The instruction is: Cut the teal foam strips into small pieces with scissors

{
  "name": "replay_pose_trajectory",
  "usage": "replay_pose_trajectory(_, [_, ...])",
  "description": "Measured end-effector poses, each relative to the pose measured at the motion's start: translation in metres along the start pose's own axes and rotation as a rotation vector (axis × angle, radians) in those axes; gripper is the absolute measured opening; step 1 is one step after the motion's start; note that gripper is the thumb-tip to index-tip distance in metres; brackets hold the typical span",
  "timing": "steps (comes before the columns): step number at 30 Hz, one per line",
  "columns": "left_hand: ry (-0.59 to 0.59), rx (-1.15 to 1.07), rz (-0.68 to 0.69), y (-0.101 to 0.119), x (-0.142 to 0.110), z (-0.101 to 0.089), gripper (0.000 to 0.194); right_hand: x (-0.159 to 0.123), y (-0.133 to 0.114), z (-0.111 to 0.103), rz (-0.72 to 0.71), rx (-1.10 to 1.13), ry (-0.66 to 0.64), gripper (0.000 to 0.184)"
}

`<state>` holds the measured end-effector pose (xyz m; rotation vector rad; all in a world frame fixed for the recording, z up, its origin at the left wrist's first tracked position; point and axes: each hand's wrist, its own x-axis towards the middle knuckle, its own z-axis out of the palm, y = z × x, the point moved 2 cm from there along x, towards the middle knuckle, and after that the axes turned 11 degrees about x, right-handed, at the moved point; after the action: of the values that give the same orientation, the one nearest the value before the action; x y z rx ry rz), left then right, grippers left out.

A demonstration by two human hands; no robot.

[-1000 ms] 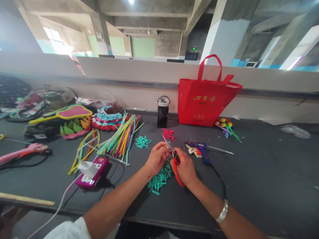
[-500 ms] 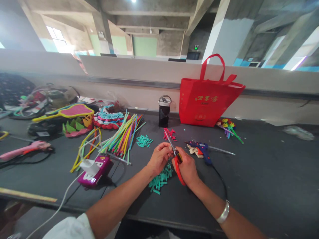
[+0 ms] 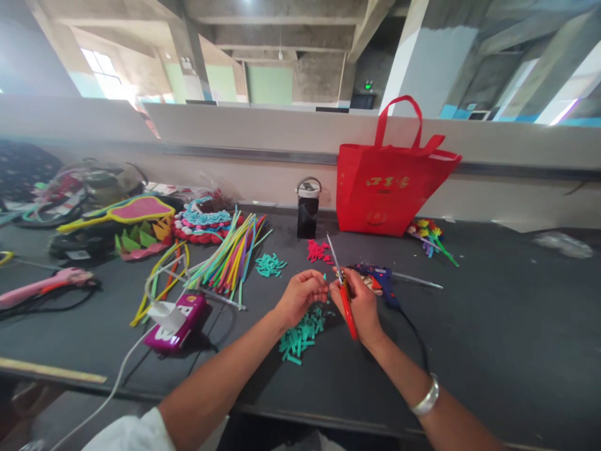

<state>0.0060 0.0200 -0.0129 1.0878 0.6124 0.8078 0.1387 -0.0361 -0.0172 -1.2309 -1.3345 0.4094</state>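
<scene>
My right hand (image 3: 360,307) is closed round a pair of red-handled scissors (image 3: 348,310), whose blades point up and away from me. Just left of it, my left hand (image 3: 304,295) pinches a small teal strip (image 3: 324,277), its tip barely showing above the fingers. Below both hands lies a heap of cut teal pieces (image 3: 300,338) on the dark table. Farther back are a smaller teal pile (image 3: 270,265) and a pile of red pieces (image 3: 318,251).
A blue glue gun (image 3: 385,283) with its cord lies right of my hands. Behind stand a black bottle (image 3: 307,213) and a red bag (image 3: 389,188). Leftward are a bundle of colourful strips (image 3: 232,257), a purple power strip (image 3: 181,326) and a pink glue gun (image 3: 56,285).
My right hand has moved slightly right with the scissors, and the blades are now apart from my left hand. My left hand stays nearly in place.
</scene>
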Motion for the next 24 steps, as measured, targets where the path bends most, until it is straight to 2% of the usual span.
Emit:
replay_pose_trajectory(5, [0.075,0.325,0.109,-0.004,0.002,0.001,0.015,0.0,-0.004,-0.001,0.012,0.084,-0.004,0.038])
replay_pose_trajectory(11, [0.147,0.639,0.253,-0.008,0.004,-0.002,0.008,0.003,0.0,0.002,0.073,0.172,-0.01,0.035])
replay_pose_trajectory(13, [0.127,0.591,0.22,-0.007,0.003,-0.002,0.007,0.005,0.001,0.002,0.119,0.245,-0.01,0.035])
replay_pose_trajectory(16, [0.054,0.376,0.072,-0.003,0.002,0.0,0.009,0.007,0.0,0.0,0.165,0.347,-0.03,0.036])
replay_pose_trajectory(20, [-0.055,0.17,-0.105,0.0,-0.001,0.002,0.014,0.009,-0.005,-0.004,0.175,0.377,-0.073,0.036])
replay_pose_trajectory(24, [-0.127,0.071,-0.173,0.0,-0.002,0.001,0.015,0.008,-0.01,-0.005,0.168,0.376,-0.095,0.036])
